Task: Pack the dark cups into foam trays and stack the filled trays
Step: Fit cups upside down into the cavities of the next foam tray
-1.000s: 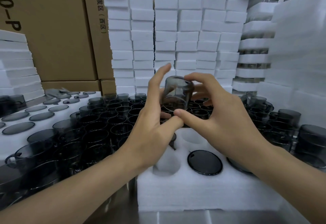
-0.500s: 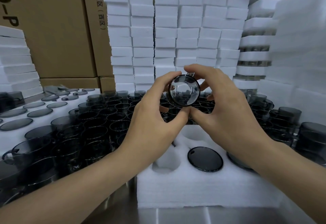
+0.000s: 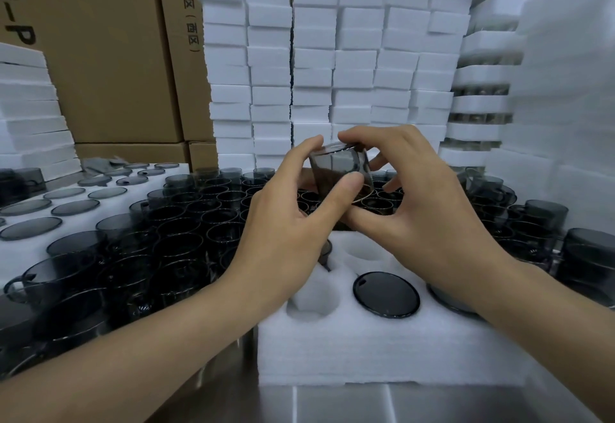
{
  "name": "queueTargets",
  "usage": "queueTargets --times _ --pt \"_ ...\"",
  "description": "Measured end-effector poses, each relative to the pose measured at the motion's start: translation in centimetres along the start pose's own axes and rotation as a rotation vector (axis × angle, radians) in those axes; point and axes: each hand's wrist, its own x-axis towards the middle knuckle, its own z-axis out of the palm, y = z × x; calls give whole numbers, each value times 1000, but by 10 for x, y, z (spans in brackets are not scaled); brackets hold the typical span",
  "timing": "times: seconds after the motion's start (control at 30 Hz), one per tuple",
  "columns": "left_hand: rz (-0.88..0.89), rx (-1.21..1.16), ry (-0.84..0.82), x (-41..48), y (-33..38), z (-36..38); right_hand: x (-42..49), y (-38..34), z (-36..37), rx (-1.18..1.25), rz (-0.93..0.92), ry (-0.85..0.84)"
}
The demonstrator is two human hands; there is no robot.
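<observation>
a smoky, translucent dark cup (image 3: pixel 339 173) is tilted mouth down above the far edge of the white foam tray (image 3: pixel 366 356). in a near pocket of the tray another cup (image 3: pixel 386 294) sits base up. left of the tray, loose cups (image 3: pixel 179 223) stand crowded, mouths up.

Foam tray (image 3: pixel 366 349) in front; loose cups (image 3: pixel 173 233) left of it; foam stacks (image 3: pixel 316 66) behind; boxes (image 3: pixel 100 56) far left

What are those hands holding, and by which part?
A dark see-through cup: left hand grips its side wall, right hand pinches its top and bottom edges.
</observation>
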Motion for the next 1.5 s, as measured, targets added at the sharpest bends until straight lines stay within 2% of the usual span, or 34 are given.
queueTargets --times 0.2,0.33,0.5,0.67,0.83,0.93,1.1,1.3,1.4,1.5 --pt "-15 -29 9 -1 2 -1 0 0 1 74 63 32" --pt "-19 36 80 -2 2 -2 -1 3 2 11 49 -17" --pt "61 231 101 -2 2 -3 -1 1 2 -74 -9 -105" --pt "35 203 70 -2 4 -2 -1 -1 2 -139 23 -159" --pt "52 116 88 -4 8 -1 -2 0 1 -45 180 -101" --pt "50 62 65 -5 9 -2 -3 -2 3 105 310 -98" --pt "57 175 10 -3 8 -3 2 -2 2 282 453 -63" --pt "93 179 57 -2 6 -5 3 1 4 327 457 -173" --pt "94 145 24 -2 8 -5 2 1 5 321 463 -216" --pt "102 127 28 -3 7 -4 -1 1 5 248 435 -200"
